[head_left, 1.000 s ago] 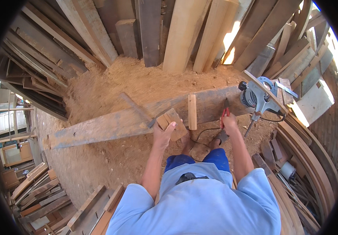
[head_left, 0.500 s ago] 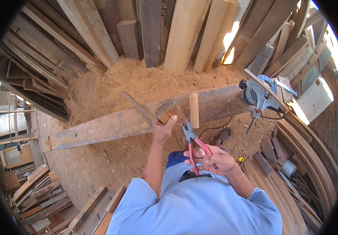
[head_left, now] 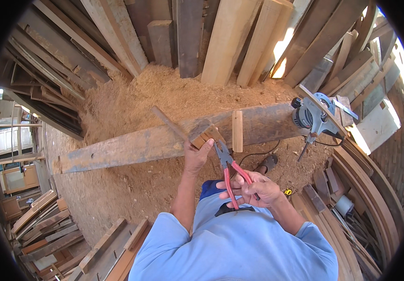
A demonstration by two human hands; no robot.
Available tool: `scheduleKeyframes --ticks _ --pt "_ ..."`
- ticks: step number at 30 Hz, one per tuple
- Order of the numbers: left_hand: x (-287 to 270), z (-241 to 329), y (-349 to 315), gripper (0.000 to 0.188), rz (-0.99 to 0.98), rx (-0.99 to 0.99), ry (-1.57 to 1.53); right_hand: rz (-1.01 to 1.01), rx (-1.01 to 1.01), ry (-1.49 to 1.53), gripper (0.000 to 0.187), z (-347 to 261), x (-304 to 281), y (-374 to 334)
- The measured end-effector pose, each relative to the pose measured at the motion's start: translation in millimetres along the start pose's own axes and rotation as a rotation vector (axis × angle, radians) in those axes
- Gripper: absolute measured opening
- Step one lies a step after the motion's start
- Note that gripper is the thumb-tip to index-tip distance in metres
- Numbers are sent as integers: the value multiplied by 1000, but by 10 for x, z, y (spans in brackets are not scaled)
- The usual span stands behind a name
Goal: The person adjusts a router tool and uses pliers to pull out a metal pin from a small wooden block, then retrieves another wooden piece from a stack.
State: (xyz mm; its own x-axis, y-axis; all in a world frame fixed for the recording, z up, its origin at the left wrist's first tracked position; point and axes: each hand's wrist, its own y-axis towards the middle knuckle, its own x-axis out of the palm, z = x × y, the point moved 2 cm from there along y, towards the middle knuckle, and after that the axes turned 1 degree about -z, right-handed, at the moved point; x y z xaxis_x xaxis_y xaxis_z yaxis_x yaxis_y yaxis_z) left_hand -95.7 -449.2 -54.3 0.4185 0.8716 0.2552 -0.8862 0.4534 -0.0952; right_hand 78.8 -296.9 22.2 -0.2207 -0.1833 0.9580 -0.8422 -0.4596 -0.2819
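My left hand [head_left: 197,157] is closed around a brown wooden block [head_left: 202,136] that has a thin wooden bar [head_left: 170,122] sticking out toward the far left. The thumb presses on the near side of the block. In my right hand [head_left: 262,189] is a pair of pliers [head_left: 227,161] with red handles, fingers around and between the spread grips. The grey jaws point away from me and reach the near right edge of the block. Whether they grip anything there is too small to tell. Both hands are in front of my body, over the near edge of a long plank.
The long weathered plank [head_left: 131,149] crosses in front of me. A short pale wood strip [head_left: 237,132] lies across it, and a blue-grey router [head_left: 310,117] rests at its right end. Boards [head_left: 232,42] lean behind a sawdust heap [head_left: 164,93]. A yellow tape measure [head_left: 287,192] lies near the right forearm.
The pliers have shifted slightly, their jaws now closer against the block's edge. The surroundings sit a little farther right in view. Both hands keep their holds.
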Motion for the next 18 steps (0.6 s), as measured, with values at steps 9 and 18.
scheduleKeyframes --ticks 9,18 --pt "-50 -32 1 37 -19 -12 33 -55 -20 164 23 14 -76 20" --pt "20 157 -2 49 -74 -78 145 370 -8 -990 17 -126 20 -126"
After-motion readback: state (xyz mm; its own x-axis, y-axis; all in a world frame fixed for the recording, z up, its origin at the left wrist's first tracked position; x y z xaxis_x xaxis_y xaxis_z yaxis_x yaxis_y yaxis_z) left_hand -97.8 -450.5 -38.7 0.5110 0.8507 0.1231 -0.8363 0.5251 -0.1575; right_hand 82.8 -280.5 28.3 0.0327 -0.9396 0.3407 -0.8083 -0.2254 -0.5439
